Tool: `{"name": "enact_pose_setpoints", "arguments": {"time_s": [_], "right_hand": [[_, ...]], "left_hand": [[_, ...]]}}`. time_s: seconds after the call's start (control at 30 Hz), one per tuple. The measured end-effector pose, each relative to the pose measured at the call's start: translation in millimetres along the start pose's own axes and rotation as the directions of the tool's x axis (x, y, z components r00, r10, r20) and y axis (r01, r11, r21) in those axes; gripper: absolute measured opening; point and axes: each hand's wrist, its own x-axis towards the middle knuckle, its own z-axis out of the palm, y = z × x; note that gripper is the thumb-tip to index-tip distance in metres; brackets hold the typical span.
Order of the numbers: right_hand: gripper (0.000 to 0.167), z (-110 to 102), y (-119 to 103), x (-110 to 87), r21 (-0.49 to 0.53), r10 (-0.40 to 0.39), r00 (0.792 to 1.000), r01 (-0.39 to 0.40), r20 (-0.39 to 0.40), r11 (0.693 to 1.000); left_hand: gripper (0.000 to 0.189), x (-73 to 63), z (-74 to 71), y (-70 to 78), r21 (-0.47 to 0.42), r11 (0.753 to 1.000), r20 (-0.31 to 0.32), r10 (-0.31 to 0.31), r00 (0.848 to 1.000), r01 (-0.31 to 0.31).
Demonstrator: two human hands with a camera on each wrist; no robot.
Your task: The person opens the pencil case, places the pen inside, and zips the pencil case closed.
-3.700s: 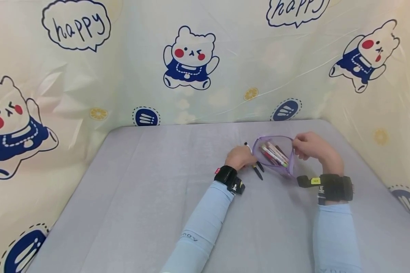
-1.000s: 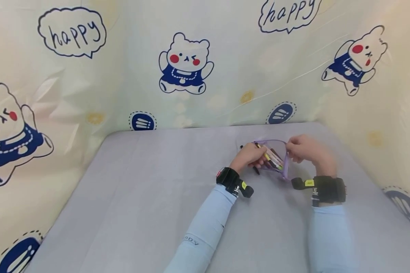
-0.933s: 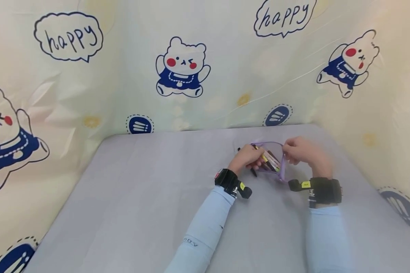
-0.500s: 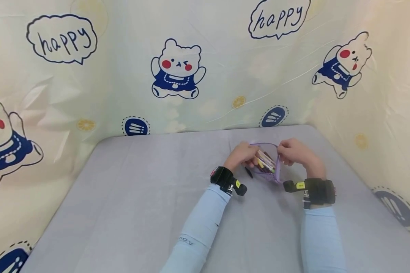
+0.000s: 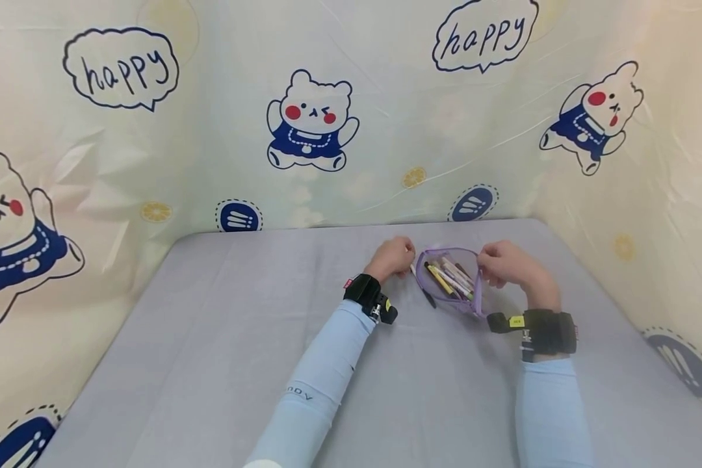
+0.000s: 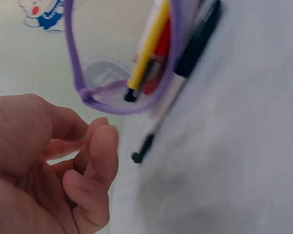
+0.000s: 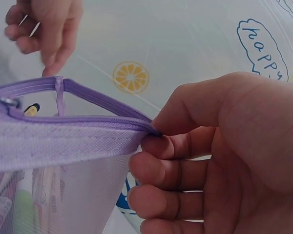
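Note:
A purple mesh pencil case (image 5: 478, 304) stands with its mouth open at the right of the table, several pens and markers inside. Among them is a yellow marker (image 5: 441, 279) with a black end. My right hand (image 5: 506, 261) pinches the zipper edge of the case between thumb and forefinger, clearly seen at the purple rim (image 7: 132, 122) in the right wrist view. Just left of the case, my left hand (image 5: 392, 255) has loosely bent fingers and holds nothing. A white pen with a black cap (image 6: 193, 51) lies on the table between that hand and the case.
A grey cloth covers the table (image 5: 240, 344). Behind it and along both sides hangs a pale curtain (image 5: 386, 97) printed with bears and lettering. A camera is strapped to each wrist.
My left hand held the yellow marker at the case; now it is leftward, outside it, and the marker lies inside. My right hand keeps its pinch on the rim.

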Motion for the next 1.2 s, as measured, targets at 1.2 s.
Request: {"name": "enact_pose_setpoints", "arguments": {"time_s": [1.2], "right_hand": [[0.024, 0, 3, 0.2, 0.011, 0.016, 1.000, -0.016, -0.009, 1.000]], "left_hand": [[0.017, 10.0, 9.0, -6.9, 0.204, 0.975, 0.163, -0.124, 0.979, 0.089]]}}
